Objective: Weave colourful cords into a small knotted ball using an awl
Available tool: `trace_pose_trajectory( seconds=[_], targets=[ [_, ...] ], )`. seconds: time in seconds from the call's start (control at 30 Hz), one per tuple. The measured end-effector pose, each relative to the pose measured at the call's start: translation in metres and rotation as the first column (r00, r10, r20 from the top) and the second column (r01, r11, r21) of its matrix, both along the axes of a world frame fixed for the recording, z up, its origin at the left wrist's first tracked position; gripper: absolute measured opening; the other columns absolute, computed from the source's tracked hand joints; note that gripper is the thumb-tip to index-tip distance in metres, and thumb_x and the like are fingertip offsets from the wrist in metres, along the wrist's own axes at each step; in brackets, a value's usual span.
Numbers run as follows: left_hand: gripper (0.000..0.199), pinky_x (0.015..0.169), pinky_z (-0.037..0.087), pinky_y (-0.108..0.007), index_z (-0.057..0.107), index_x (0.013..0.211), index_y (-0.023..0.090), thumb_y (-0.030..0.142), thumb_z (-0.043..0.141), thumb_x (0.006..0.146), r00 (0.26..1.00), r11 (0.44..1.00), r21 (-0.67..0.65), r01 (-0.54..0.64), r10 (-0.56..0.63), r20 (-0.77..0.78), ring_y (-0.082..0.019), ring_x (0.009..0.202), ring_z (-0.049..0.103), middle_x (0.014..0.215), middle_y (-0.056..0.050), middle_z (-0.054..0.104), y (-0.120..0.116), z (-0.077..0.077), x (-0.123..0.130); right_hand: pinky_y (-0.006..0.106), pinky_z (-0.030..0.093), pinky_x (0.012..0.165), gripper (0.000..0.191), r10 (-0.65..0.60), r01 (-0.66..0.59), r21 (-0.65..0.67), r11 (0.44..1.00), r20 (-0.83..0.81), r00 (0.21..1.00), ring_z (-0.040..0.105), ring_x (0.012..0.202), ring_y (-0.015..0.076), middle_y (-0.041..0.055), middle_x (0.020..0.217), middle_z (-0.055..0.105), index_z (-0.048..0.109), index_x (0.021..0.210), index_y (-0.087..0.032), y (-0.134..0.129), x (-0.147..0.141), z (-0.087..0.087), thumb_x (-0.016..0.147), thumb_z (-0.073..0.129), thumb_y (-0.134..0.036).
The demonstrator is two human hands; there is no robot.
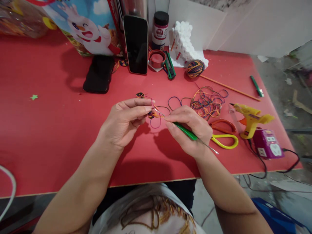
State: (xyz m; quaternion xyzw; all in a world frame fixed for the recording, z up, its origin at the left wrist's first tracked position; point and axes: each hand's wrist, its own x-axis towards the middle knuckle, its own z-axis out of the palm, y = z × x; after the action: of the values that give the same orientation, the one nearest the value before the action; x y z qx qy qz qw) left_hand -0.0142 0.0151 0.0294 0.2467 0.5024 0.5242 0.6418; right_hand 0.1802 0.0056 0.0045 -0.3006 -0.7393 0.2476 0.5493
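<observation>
Between thumb and fingers, my left hand (126, 120) pinches a small multicoloured crocheted piece (151, 114). My right hand (190, 128) is closed round a crochet hook with a green handle (186, 130); its thin tip reaches the piece beside my left fingertips, and its other metal end sticks out past my palm. A small loop of purple yarn (156, 127) hangs under the piece. Strands lead right to a loose tangle of multicoloured yarn (207, 102). Behind the tangle lies a wound yarn ball (195, 68).
On the red table (48, 130) stand an upright phone (136, 45), a jar (160, 31) and a white model (182, 35). A black phone (98, 74) lies left. Scissors (225, 141), a yellow glue gun (252, 118) and a purple box (268, 143) are right.
</observation>
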Motion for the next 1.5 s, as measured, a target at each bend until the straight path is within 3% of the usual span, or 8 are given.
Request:
trace_pose_trajectory(
  seconds=[0.43,0.73,0.93,1.07,1.17,1.37,1.5],
  targets=[
    [0.018,0.049,0.043,-0.020,0.087,0.081,0.017,0.017,0.094,0.064,0.994,0.996,0.090,0.022,-0.012,-0.108,-0.010,0.060,0.065,0.080,-0.007,0.081,-0.001,-0.006,-0.003,0.034,0.061,0.077,0.012,0.045,-0.044,-0.019,0.999,0.021,0.999,0.074,0.082,0.0181,0.0043,0.087,0.078,0.079,0.103,-0.022,0.001,0.004,0.003,0.095,0.076,-0.014],
    [0.019,0.061,0.055,-0.024,0.086,0.077,0.016,0.015,0.094,0.060,0.986,0.993,0.110,0.044,-0.026,-0.163,-0.012,0.062,0.068,0.078,-0.007,0.080,0.001,-0.006,-0.003,0.032,0.058,0.077,0.011,0.103,-0.098,-0.090,0.991,0.053,0.993,0.073,0.081,0.0171,0.0037,0.087,0.079,0.079,0.100,-0.022,0.003,0.012,0.007,0.095,0.076,-0.013],
    [0.019,0.068,0.059,-0.024,0.088,0.082,0.017,0.017,0.096,0.066,0.965,0.983,0.159,0.095,-0.052,-0.256,-0.014,0.070,0.072,0.082,-0.007,0.082,-0.001,-0.011,-0.006,0.031,0.054,0.070,0.007,0.125,-0.115,-0.180,0.977,0.043,0.991,0.071,0.077,0.0161,0.0028,0.087,0.078,0.080,0.098,-0.022,0.003,0.019,0.008,0.095,0.077,-0.017],
    [0.019,0.070,0.061,-0.027,0.088,0.083,0.019,0.017,0.096,0.067,0.964,0.982,0.149,0.118,-0.078,-0.254,-0.015,0.070,0.073,0.082,-0.007,0.081,-0.001,-0.011,-0.007,0.031,0.056,0.069,0.001,0.097,-0.102,-0.270,0.958,-0.030,0.995,0.069,0.075,0.0158,0.0024,0.083,0.078,0.081,0.092,-0.022,0.005,0.021,0.011,0.093,0.080,-0.022],
    [0.021,0.072,0.062,-0.030,0.087,0.082,0.018,0.016,0.097,0.064,0.976,0.988,0.110,0.111,-0.087,-0.201,-0.015,0.067,0.073,0.080,-0.006,0.081,-0.001,-0.011,-0.006,0.028,0.053,0.059,0.007,0.067,-0.120,-0.367,0.922,-0.154,0.986,0.064,0.066,0.0136,0.0020,0.078,0.075,0.081,0.089,-0.020,0.007,0.022,0.008,0.091,0.084,-0.026],
    [0.020,0.063,0.058,-0.025,0.087,0.080,0.018,0.016,0.095,0.062,0.988,0.989,0.091,0.115,-0.104,-0.117,-0.014,0.066,0.072,0.080,-0.007,0.081,-0.001,-0.008,-0.001,0.024,0.039,0.045,0.013,0.072,-0.276,-0.508,0.816,-0.384,0.920,0.047,0.049,0.0084,-0.0040,0.063,0.060,0.078,0.093,-0.019,0.012,0.021,-0.005,0.093,0.084,-0.031],
    [0.019,0.054,0.051,-0.022,0.087,0.077,0.017,0.015,0.094,0.060,0.993,0.992,0.070,0.101,-0.096,-0.064,-0.013,0.061,0.069,0.075,-0.007,0.080,-0.001,-0.005,0.002,0.025,0.043,0.046,0.011,0.069,-0.257,-0.439,0.861,-0.399,0.914,0.051,0.050,0.0086,-0.0027,0.068,0.064,0.079,0.096,-0.020,0.011,0.019,-0.005,0.094,0.083,-0.030]
  ],
)
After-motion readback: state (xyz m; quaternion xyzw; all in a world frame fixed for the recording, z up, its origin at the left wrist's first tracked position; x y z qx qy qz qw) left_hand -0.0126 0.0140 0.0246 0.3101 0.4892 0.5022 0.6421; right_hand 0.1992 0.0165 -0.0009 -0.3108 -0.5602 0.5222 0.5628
